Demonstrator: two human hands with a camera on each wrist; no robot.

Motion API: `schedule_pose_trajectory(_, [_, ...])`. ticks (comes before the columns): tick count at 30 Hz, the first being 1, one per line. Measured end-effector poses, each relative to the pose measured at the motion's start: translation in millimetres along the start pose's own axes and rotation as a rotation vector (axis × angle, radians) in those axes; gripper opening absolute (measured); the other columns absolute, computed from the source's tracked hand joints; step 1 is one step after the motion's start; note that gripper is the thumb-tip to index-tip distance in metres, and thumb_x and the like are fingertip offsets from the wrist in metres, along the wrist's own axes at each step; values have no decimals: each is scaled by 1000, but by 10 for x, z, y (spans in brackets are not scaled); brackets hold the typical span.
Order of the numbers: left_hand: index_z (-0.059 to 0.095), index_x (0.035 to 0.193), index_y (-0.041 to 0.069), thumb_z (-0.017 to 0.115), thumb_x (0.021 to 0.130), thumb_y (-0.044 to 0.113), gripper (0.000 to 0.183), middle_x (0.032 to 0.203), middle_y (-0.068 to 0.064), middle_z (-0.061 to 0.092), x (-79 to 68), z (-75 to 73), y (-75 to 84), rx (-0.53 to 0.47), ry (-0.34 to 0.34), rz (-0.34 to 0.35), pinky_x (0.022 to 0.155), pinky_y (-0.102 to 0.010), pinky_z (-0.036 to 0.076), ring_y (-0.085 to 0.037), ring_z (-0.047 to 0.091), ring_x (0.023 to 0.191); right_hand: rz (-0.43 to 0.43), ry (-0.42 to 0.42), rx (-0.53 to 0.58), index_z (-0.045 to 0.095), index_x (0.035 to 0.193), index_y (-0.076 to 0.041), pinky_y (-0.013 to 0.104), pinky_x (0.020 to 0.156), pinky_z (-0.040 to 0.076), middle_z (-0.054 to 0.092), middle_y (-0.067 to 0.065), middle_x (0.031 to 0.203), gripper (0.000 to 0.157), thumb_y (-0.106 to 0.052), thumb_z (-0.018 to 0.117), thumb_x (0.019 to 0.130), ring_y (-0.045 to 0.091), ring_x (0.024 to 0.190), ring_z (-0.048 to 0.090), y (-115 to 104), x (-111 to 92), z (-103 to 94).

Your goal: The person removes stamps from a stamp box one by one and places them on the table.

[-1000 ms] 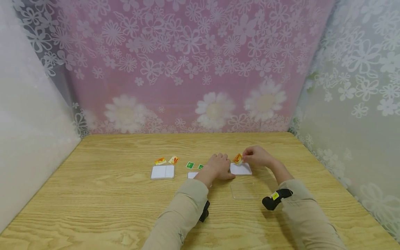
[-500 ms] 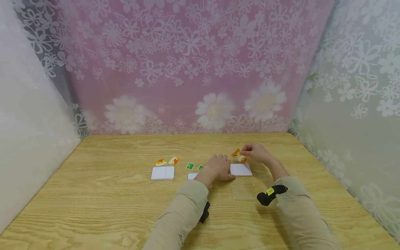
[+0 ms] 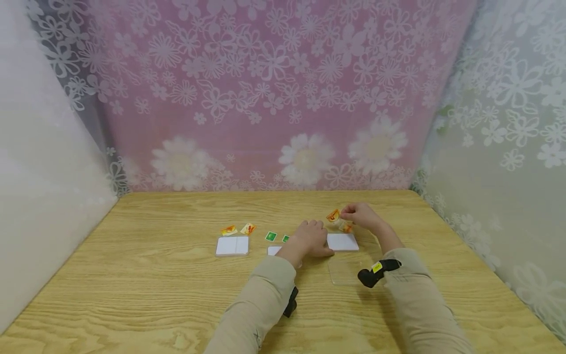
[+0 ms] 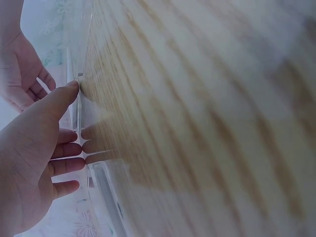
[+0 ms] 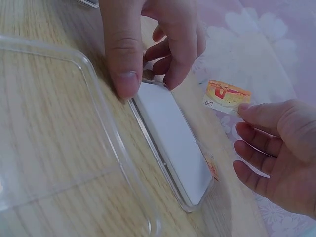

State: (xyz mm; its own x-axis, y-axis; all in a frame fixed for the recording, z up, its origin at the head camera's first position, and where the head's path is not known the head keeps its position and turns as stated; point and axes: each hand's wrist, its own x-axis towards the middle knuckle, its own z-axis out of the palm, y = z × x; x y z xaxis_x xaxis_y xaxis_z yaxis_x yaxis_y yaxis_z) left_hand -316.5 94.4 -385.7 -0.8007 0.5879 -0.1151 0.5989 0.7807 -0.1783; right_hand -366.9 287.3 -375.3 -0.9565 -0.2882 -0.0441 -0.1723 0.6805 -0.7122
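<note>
Between thumb and fingertip, my right hand (image 3: 363,216) pinches an orange-and-yellow postage stamp (image 5: 224,94), raised beyond a clear plastic case (image 5: 190,206). A white pad or stack of cards (image 5: 173,136) fills that case. Another orange stamp (image 3: 346,226) lies just behind the case. My left hand (image 3: 311,239) holds the case's left end, thumb (image 5: 127,84) at the near corner and fingers at the far side. In the left wrist view its remaining fingertips (image 4: 74,165) reach down to the tabletop.
A clear lid (image 5: 91,84) lies in front of the case. To the left are a second white-filled case (image 3: 232,246) and, partly under my forearm, a third (image 3: 273,250). Two green stamps (image 3: 271,236) and two orange stamps (image 3: 229,230) lie behind them. Patterned curtains surround the table.
The right hand has lifted the stamp slightly up and back from over the case, showing the second stamp behind it. The right forearm has shifted left. The left hand stays put.
</note>
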Motion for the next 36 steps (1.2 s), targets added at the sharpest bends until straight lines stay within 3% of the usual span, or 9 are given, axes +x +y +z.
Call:
schedule_pose_trajectory(6, [58,121,18,43,88,65,59,123,1,51,4,6,3,8,2,-3,96,-31,38,-15,47,113,3,2,-15,59,99,5,33,69,43,58,12,91,20,-14,56,94,25,82,51,-13,33,28])
schedule_pose_trajectory(11, [60,118,18,45,87,64,57,121,1,52,-53,-1,15,-3,8,10,96,-31,38,-14,47,111,24,5,-10,59,99,6,37,72,44,58,14,92,19,-12,55,94,26,83,51,-68,-26,67])
schedule_pose_trajectory(21, [60,118,19,45,87,64,57,123,2,52,-161,-11,39,-7,10,20,96,-31,37,-14,47,113,51,17,-38,59,100,4,33,70,43,58,13,92,20,-14,55,94,25,83,51,-134,-133,126])
schedule_pose_trajectory(36, [61,117,19,47,87,63,56,126,1,52,-160,1,37,-7,32,21,95,-32,38,-14,47,114,48,14,-71,61,97,6,27,63,40,58,10,87,19,-12,55,93,18,73,47,-158,-77,175])
